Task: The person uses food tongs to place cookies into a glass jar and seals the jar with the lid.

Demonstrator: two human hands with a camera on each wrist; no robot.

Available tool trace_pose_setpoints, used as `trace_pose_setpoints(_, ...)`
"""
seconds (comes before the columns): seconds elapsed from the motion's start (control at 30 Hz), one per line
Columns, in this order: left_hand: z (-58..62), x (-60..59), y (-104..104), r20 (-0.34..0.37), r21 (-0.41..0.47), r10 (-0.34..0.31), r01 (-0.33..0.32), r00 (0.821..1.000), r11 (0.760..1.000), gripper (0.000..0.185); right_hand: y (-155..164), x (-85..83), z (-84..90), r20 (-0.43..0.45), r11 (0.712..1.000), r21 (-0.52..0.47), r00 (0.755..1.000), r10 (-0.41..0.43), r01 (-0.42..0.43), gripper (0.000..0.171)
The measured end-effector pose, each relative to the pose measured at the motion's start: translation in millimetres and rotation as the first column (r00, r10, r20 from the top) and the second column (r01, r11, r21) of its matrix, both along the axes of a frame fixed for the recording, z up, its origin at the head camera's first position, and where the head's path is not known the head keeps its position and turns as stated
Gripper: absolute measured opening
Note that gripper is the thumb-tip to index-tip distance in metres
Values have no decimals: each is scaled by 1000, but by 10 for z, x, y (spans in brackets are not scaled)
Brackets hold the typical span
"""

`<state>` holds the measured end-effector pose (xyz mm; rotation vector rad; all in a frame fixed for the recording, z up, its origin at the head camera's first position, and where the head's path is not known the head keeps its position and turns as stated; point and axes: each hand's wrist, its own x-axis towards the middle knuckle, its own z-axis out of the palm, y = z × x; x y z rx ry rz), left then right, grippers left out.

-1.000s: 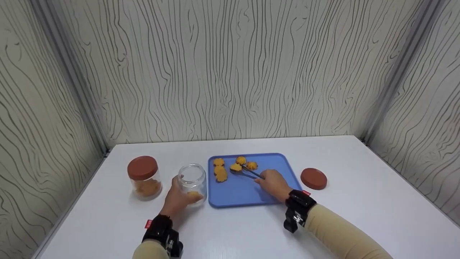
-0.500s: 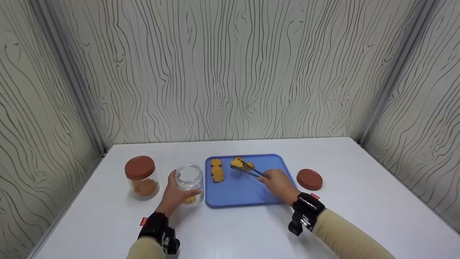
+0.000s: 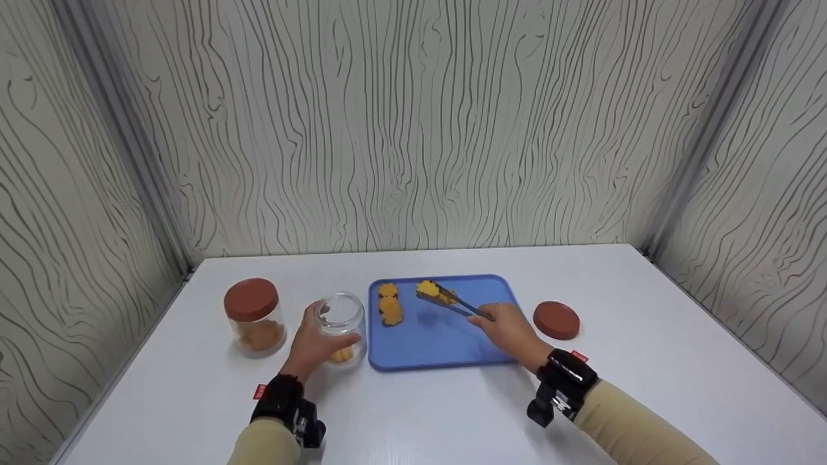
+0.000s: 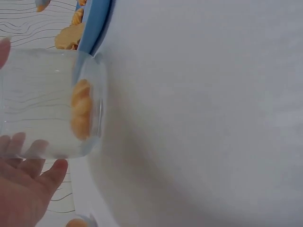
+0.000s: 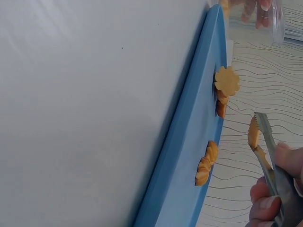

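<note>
My left hand [image 3: 321, 341] grips an open glass jar [image 3: 340, 325] standing left of the blue tray [image 3: 446, 349]; one orange cookie [image 4: 81, 116] lies inside the jar [image 4: 47, 111], with the left hand [image 4: 23, 189] wrapped round it. My right hand [image 3: 486, 318] holds metal tongs [image 3: 455, 302] that pinch a flower-shaped cookie [image 3: 426, 289] a little above the tray's far part. The right wrist view shows the tongs [image 5: 266, 153] clamped on that cookie [image 5: 253, 133]. Other cookies [image 3: 389, 310] lie on the tray's far left.
A closed jar with a brown lid [image 3: 253, 316] and cookies inside stands at the far left. A loose brown lid [image 3: 556, 320] lies right of the tray. The white table [image 3: 413, 413] is walled at the back and both sides.
The tongs closed on a cookie lying on the tray and raised it off the surface. My right hand drew back toward me slightly. The left hand stayed on the jar.
</note>
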<state>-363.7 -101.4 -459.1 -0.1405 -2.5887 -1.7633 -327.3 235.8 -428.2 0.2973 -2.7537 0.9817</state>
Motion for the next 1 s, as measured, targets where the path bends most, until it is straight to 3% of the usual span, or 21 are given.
trace_pose_setpoints(0.2,3,-13,12,33,-12,0,1,999,1000,103,-6,48,55,23,999,-38,1000,2,-1,30)
trace_pose_setpoints(0.5,24,8,-10,20,-17,-4,5,1000,1000,103,-73,110,157,36,996,-83,999,37,-34,19)
trace_pose_setpoints(1.0,0,-10,-26,63,-6,7,-7,998,1000,104,-200,167,238,-83,994,-72,994,76,-82,20)
